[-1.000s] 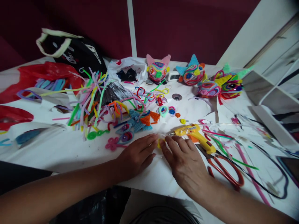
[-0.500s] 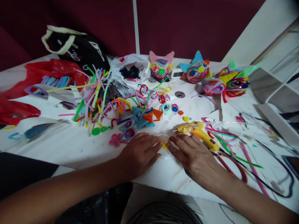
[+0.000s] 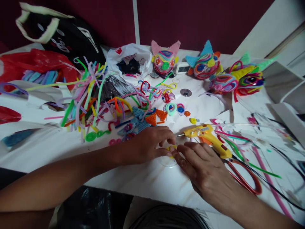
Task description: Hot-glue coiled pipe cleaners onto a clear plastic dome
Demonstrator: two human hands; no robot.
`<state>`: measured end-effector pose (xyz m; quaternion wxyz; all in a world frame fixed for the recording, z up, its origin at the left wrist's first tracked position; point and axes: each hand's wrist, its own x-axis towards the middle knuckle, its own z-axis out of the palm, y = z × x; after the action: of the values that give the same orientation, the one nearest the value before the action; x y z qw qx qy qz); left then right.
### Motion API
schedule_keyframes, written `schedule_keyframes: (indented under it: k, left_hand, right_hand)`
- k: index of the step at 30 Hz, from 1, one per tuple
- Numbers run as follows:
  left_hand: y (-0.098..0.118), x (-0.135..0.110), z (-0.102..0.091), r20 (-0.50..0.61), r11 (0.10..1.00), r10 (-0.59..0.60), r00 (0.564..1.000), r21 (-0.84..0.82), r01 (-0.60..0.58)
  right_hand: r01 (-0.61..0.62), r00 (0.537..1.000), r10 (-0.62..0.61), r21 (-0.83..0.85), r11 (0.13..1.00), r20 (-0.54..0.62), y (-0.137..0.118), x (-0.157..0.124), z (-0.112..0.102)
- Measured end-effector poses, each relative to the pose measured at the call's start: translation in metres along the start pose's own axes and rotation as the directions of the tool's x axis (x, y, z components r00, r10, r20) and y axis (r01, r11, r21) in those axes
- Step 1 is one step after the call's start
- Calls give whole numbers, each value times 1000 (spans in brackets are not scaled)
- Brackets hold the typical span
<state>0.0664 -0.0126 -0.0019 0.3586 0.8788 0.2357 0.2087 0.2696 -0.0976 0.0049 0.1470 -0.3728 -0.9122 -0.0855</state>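
Note:
My left hand (image 3: 149, 143) and my right hand (image 3: 202, 167) meet at the front middle of the white table (image 3: 152, 181). Both pinch a small yellow pipe-cleaner piece (image 3: 172, 148) between their fingertips, over a clear round disc (image 3: 168, 162) lying on the table. A yellow glue gun (image 3: 206, 135) lies just beyond my right hand, its nozzle pointing left towards my left fingers.
A heap of coloured pipe cleaners (image 3: 95, 98) and coiled shapes (image 3: 171, 108) spreads behind my hands. Red-handled scissors (image 3: 245, 179) lie at the right. Three pipe-cleaner heads (image 3: 165, 62) stand at the back, with a black bag (image 3: 59, 35) and a red plastic bag (image 3: 35, 65) at the left.
My hands lay flat beside the yellow piece; now the fingers of both have curled up and pinch it. The view has shifted slightly.

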Motion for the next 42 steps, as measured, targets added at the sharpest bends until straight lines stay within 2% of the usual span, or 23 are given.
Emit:
schedule_keyframes:
  k: [4,7,14,22,29,34,42]
  left_hand:
    - [1,2,0,29,980,-141,990,-141,144]
    - [1,1,0,39,966,-184,982,-175,188]
    - [0,1,-2,61,974,-149,987,-163,157]
    - [3,-3,1,16,981,-148,989,-124,149]
    - [0,-7,5,-59,994,-73,996,-86,68]
    - [2,-10,6,-68,999,13,998,36,-11]
    - [1,-11,5,-55,957,160,986,252,-142]
  right_hand:
    - [-18,1000,19,59,998,-11,0,0,-1]
    - [-28,999,33,108,994,-40,0,1,-2]
    - [-23,998,33,202,979,-44,0,-6,0]
    - [-18,998,32,241,970,-55,1,-13,3]
    - [-32,999,41,239,971,-33,2,-12,3]
    - [-26,1000,25,205,978,7,3,-16,4]
    - [-60,998,62,204,977,-2,3,-11,2]
